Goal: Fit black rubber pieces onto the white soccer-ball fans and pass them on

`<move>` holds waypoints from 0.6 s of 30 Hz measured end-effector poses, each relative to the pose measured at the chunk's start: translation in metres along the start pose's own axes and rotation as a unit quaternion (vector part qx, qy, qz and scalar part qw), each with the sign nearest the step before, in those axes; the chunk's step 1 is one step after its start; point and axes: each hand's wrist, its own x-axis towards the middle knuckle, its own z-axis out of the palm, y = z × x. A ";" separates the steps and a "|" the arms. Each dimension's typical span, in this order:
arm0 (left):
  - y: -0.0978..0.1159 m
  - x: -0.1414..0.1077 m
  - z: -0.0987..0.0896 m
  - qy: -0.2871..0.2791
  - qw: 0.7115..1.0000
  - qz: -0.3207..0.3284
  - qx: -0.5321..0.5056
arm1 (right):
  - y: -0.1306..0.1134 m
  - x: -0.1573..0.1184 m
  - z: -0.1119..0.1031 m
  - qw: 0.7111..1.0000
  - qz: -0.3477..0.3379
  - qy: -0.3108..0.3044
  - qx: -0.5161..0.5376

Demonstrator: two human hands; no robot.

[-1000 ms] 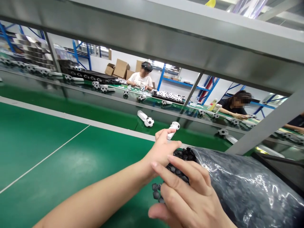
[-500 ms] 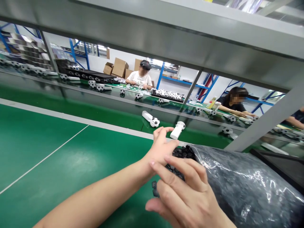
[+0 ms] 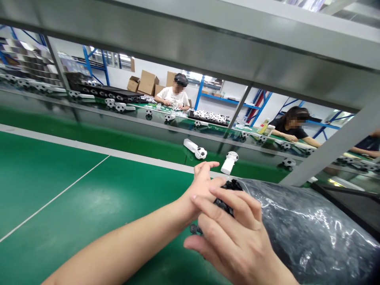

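Note:
My left hand reaches forward over the edge of the green table, fingers stretched and apart, with nothing seen in it. It is nearest to a white handheld piece with a soccer-ball head. A similar piece lies just to its left. Closer to me, my right hand has its fingers spread and thumb apart. Its fingertips overlap my left wrist in view; I cannot tell whether they touch. Behind it, small black pieces lie at the mouth of a clear plastic bag, partly hidden by my hands.
A grey rail separates the table from a green belt-like strip. Grey posts and a low beam frame the far side. Several ball-headed pieces line the far ledge. Co-workers sit beyond. A black tray stands right.
The two white ball-headed pieces nearest my left hand have shifted right. Both hands keep nearly the same pose, moving slightly right. A co-worker at the right has changed arm position.

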 end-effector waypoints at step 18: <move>0.000 0.000 0.001 0.027 0.999 0.033 0.024 | 0.002 -0.002 -0.001 1.000 -0.007 0.000 0.004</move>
